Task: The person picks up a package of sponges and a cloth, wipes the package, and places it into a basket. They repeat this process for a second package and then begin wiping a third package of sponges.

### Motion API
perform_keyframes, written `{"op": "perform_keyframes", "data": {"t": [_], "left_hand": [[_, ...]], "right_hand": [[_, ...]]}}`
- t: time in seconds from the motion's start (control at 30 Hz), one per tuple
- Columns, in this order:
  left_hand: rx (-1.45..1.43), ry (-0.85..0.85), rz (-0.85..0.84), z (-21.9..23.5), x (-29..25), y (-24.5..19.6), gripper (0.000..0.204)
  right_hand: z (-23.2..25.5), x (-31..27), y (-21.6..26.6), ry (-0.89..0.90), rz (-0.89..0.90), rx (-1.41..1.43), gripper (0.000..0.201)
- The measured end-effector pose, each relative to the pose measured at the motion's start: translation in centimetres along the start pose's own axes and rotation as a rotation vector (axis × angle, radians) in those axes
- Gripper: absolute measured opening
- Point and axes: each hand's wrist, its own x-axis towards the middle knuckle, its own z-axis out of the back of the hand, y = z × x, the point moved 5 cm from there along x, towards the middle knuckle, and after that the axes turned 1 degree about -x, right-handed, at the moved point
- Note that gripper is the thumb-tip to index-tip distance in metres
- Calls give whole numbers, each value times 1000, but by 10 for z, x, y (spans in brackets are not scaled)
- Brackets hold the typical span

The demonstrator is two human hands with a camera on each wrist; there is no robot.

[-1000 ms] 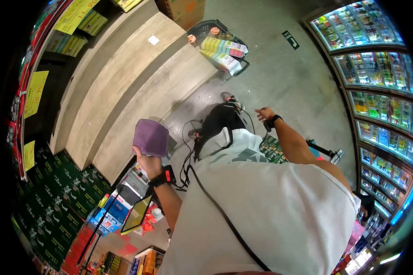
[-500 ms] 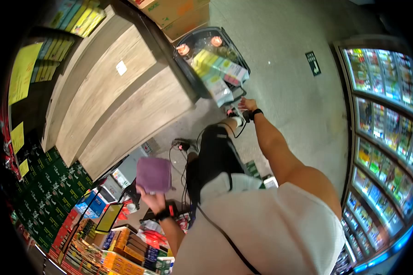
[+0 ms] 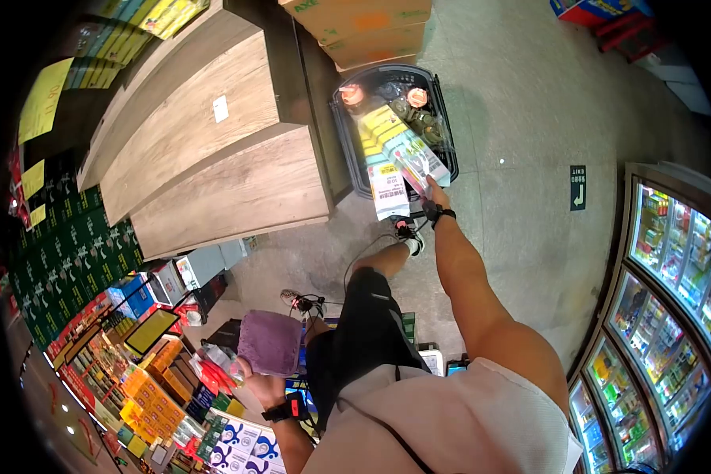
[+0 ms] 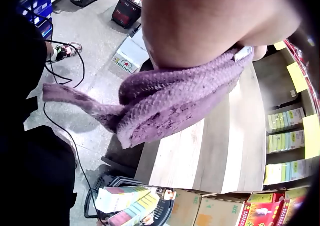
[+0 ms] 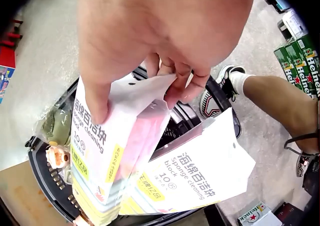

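My left hand (image 3: 267, 387) grips a folded purple towel (image 3: 270, 341) out to the left of the body. In the left wrist view the towel (image 4: 175, 98) shows a ribbed weave, a dangling strip and a small white tag. Ahead, my right hand (image 3: 438, 193) pinches the white top of a sponge pack (image 3: 419, 160), with the thumb on its printed face in the right wrist view. That pack (image 5: 102, 131) stands tilted in a dark shopping basket (image 3: 341, 146). A second sponge pack (image 5: 187, 168) leans beside it, its top over the basket rim.
Bottles with orange caps (image 3: 417, 97) also sit in the basket. Wooden stepped shelving (image 3: 229, 178) stands to its left, cardboard boxes (image 3: 363, 28) behind it. Glass-door fridges (image 3: 656, 316) line the right side. A black cable (image 4: 70, 136) hangs near the legs.
My right hand has reached forward from beside the body to the basket and taken hold of a sponge pack. The left hand keeps the towel, now lower in the head view.
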Motion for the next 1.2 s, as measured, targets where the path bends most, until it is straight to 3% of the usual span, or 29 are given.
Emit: {"op": "perform_keyframes", "data": {"t": [0.13, 0.2, 0.27, 0.33, 0.37, 0.4, 0.5, 0.53, 0.57, 0.63, 0.73, 0.77, 0.87, 0.97, 1.03, 1.2], "left_hand": [[97, 48, -58, 18, -13, -3, 64], [-101, 114, 69, 11, -19, 2, 64], [-113, 30, 14, 12, -25, 0, 61], [-146, 9, -38, 12, -30, -6, 56], [-194, 93, -19, 14, -26, -8, 54], [-234, 19, -27, 23, -23, -11, 54], [-348, 178, -10, 27, -22, -24, 56], [-384, 175, -36, 28, -21, -29, 56], [-362, 182, -45, 34, -21, -33, 57], [-378, 185, -80, 49, -14, -40, 58], [-404, 280, -137, 76, -13, -48, 57], [-416, 282, -146, 82, -13, -54, 57], [-511, 295, -214, 110, -9, -69, 56], [-591, 256, -323, 141, -14, -83, 54], [-594, 200, -342, 157, -16, -95, 53], [-632, 346, -424, 175, -5, -98, 55]], "right_hand": [[11, -63, 17, 71, -38, -65, 63], [24, -89, 30, 4, 64, -233, 62], [38, -102, 42, -25, 190, -330, 54], [48, -119, 48, 76, 234, -185, 43], [45, -149, 63, 71, 296, -195, 45], [49, -150, 69, 111, 272, -257, 52], [60, -168, 91, 168, 361, -349, 62], [56, -197, 104, 127, 453, -454, 59], [44, -241, 118, 244, 497, -520, 57], [31, -305, 130, 146, 676, -576, 55], [2, -399, 130, 201, 1017, -710, 58], [-12, -430, 122, 232, 1049, -720, 58], [-60, -524, 80, 583, 1177, -748, 55], [-103, -611, 36, 834, 1164, -839, 56], [-130, -652, 7, 1099, 1099, -931, 58], [-187, -730, -43, 1347, 1101, -1164, 59]]}}
